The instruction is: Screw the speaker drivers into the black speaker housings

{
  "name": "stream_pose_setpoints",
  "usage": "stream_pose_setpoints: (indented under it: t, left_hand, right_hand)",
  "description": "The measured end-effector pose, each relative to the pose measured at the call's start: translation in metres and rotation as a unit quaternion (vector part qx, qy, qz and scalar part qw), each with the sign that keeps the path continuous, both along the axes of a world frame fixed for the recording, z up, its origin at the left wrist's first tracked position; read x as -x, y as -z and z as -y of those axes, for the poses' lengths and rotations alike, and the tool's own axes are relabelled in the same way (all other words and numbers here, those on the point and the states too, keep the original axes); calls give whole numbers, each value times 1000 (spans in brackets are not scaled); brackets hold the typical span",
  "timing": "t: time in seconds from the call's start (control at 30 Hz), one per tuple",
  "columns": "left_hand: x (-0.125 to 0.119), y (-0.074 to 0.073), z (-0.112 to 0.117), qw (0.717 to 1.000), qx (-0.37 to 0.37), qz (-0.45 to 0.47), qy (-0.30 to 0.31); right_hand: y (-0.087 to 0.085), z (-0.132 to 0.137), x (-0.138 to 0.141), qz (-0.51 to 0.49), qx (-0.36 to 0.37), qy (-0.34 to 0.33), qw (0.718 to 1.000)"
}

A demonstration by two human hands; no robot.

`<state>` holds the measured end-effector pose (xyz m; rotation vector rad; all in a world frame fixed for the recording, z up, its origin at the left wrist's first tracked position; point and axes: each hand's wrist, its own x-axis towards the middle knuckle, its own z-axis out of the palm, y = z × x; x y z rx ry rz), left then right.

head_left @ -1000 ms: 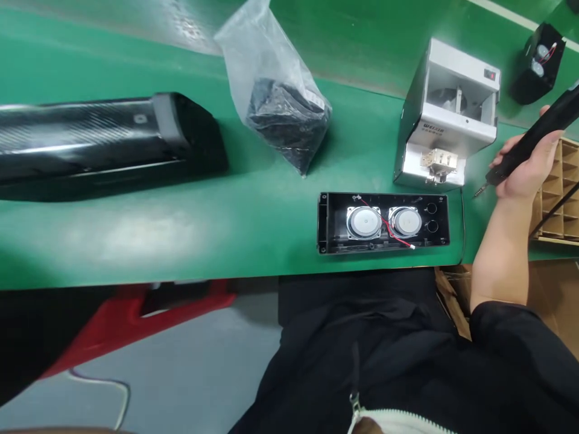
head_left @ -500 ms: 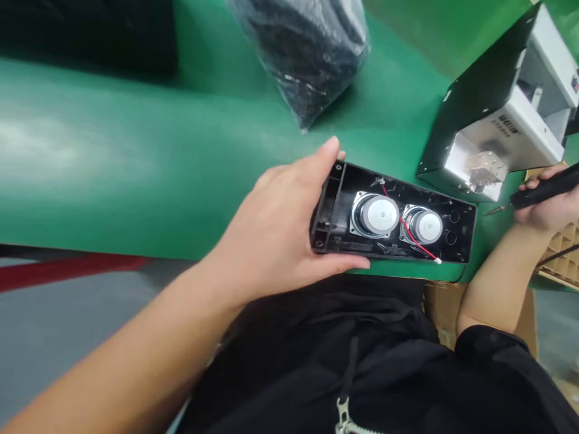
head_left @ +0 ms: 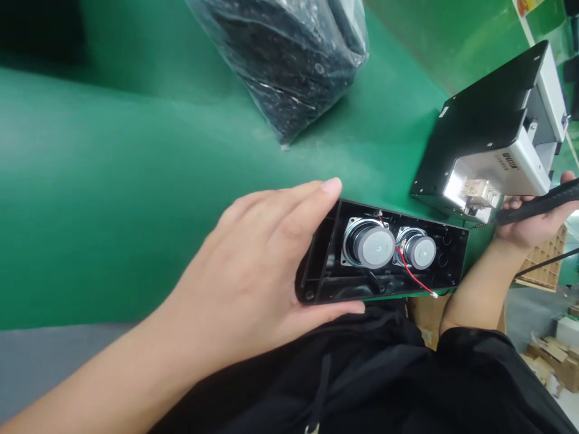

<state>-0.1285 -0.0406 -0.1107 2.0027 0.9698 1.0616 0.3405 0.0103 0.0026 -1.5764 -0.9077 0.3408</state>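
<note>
My left hand is wrapped round the left end of a black speaker housing, thumb along its near side and fingers over the far side. The open housing shows two round speaker drivers with silver magnets. A red wire with a small white connector runs across and over its near edge. My right hand grips a black electric screwdriver, its thin bit pointing left near the housing's right end and the front of a screw feeder. Whether the bit touches either one, I cannot tell.
A clear plastic bag of dark parts lies on the green tabletop beyond the housing. A dark object is at the far left. At the right, a divided cardboard tray sits below my right arm, with boxes on the floor.
The view has shifted, so the housing, held in my left hand, appears lower. My right hand has brought the screwdriver slightly left, closer to the feeder's front.
</note>
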Motion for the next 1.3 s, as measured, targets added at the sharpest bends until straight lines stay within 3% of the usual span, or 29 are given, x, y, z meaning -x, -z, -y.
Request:
stream_pose_setpoints:
  t: [0.1,0.37,0.57,0.9,1.2,1.3]
  left_hand:
    - [1,-3,-2,1000,-13,-17,-4]
    - [9,-3,-12,997,-27,-79,8]
    - [1,1,-10,994,-32,-89,-52]
    - [1,-11,-13,993,-28,-110,-32]
    - [6,10,-17,987,-88,-124,-60]
    - [10,18,-22,986,-68,-132,-76]
  right_hand:
    - [4,0,5,-11,-60,12,998]
    - [-1,-1,16,-67,-103,-42,992]
    - [-9,10,20,-109,-112,-92,983]
    - [-2,9,20,-141,-115,-107,977]
    - [2,10,21,-123,-121,-89,981]
    - [7,9,25,-131,-105,-69,983]
